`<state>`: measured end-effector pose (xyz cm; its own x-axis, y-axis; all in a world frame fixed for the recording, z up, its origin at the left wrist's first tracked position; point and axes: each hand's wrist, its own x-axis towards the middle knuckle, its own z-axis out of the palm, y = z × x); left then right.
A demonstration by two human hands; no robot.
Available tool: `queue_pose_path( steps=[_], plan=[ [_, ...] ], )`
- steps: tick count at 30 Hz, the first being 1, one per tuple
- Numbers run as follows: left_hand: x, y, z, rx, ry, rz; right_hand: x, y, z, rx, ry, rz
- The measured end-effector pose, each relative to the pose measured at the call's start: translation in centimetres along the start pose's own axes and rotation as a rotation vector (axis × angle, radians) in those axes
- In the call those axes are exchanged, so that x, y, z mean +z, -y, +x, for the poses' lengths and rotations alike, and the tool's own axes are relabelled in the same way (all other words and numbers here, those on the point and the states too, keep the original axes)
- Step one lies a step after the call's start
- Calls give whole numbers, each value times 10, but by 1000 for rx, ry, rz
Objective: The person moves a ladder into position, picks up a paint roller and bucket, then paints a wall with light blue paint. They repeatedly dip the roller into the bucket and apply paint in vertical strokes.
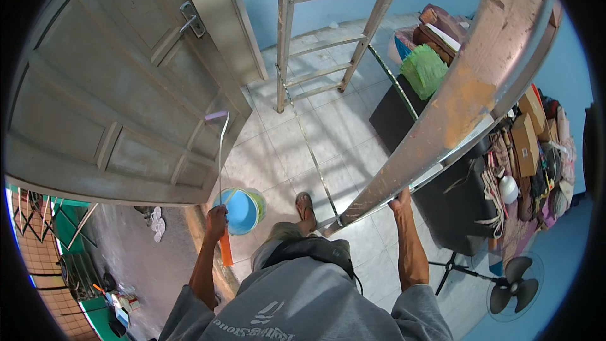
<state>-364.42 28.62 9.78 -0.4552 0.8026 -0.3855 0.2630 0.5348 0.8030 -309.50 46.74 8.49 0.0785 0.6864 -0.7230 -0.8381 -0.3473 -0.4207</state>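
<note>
My left hand [216, 218] is closed around a paint roller [225, 250] with an orange handle, a long thin wire frame and a pale lilac sleeve at its upper end. Beside that hand a bucket [242, 212], light blue inside, stands on the tiles. My right hand [400, 200] is closed on the near rail of a stepladder [442, 110], its fingers partly hidden behind the rail. Brownish paint marks cover this worn rail, and the ladder's far legs and rungs stand spread apart ahead of me.
A grey panelled door [120, 101] stands ajar at the left. Bags, boxes and cloth [524, 151] are heaped on dark furniture at the right, with a green plastic bag [424, 71] farther back. A black fan [514, 287] lies low at the right. A doorsill [205, 240] edges the tiles.
</note>
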Motion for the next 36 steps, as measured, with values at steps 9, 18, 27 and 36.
queue_pose_path(
  steps=[9, 18, 27, 36],
  plan=[
    [-7, -20, -35, 60, 32, 24, -120, 3, -69, -87, 336, 80],
    [-9, -38, -24, 35, 10, 43, -233, 9, -107, -348, 241, -302],
    [-28, -93, 28, 134, 49, 95, -236, 13, -128, -127, 49, -285],
    [-46, -187, 92, 66, 115, 29, -338, -126, -202, -380, -452, -772]
  ],
)
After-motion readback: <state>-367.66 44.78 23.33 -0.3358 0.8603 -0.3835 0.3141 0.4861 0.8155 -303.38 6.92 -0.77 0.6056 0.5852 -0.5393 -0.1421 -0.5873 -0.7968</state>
